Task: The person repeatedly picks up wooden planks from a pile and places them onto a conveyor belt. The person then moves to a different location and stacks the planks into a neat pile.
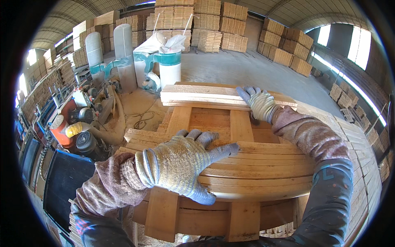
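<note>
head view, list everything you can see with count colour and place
near planks: several, tan, centre
far planks: several, pale tan, beyond the near ones
cross boards: two, tan, beneath both groups
boards at right: many, pale, right side
lumber stacks: many, tan, mostly back and right
upright bags: two, grey-white, upper left
slumped bags: two, white, right of those
orange drum: one, left
yellow sleeve: one, beside the drum
black panel: one, lower left
floor: one, grey, upper centre
left hand: one, yellow-grey glove, over near planks, contact unclear
right hand: one, similar glove, on far planks
</note>
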The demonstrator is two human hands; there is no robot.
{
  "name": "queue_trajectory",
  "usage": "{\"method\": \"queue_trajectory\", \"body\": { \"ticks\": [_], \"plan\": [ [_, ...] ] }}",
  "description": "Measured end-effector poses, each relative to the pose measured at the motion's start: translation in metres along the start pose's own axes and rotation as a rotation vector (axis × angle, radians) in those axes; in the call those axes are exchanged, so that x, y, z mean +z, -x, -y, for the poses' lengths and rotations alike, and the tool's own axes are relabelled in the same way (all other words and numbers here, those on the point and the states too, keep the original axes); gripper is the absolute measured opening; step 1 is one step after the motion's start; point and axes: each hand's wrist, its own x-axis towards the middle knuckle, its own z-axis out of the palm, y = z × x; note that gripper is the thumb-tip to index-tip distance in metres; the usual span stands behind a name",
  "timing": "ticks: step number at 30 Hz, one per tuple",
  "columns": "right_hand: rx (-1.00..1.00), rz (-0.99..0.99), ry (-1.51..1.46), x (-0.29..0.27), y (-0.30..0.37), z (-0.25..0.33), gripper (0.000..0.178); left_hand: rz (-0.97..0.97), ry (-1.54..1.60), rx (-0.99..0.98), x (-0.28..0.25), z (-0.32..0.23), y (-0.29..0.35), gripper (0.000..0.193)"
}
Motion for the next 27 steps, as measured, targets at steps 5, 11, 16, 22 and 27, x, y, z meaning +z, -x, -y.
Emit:
{"method": "queue_trajectory", "body": {
  "ticks": [5, 11, 16, 22, 27],
  "plan": [
    [0.108, 0.114, -0.274, -0.041, -0.005, -0.016, 0.122, -0.002, -0.007, -0.022, 0.005, 0.004, 0.002, 0.119],
    [0.047, 0.018, -0.098, -0.011, -0.047, -0.077, 0.128, -0.029, -0.029, 0.025, 0.006, 0.004, -0.006, 0.118],
    [0.128, 0.22, -0.05, -0.007, -0.052, -0.037, 0.142, 0.011, -0.031, -0.031, -0.005, 0.017, -0.007, 0.116],
    [0.191, 0.057, -0.009, 0.021, -0.036, -0.03, 0.138, 0.056, -0.019, -0.038, -0.003, 0.008, -0.005, 0.114],
    [0.194, -0.01, 0.013, 0.053, -0.05, -0.028, 0.134, 0.03, -0.025, -0.044, -0.001, 0.011, -0.001, 0.109]
  ]
}}
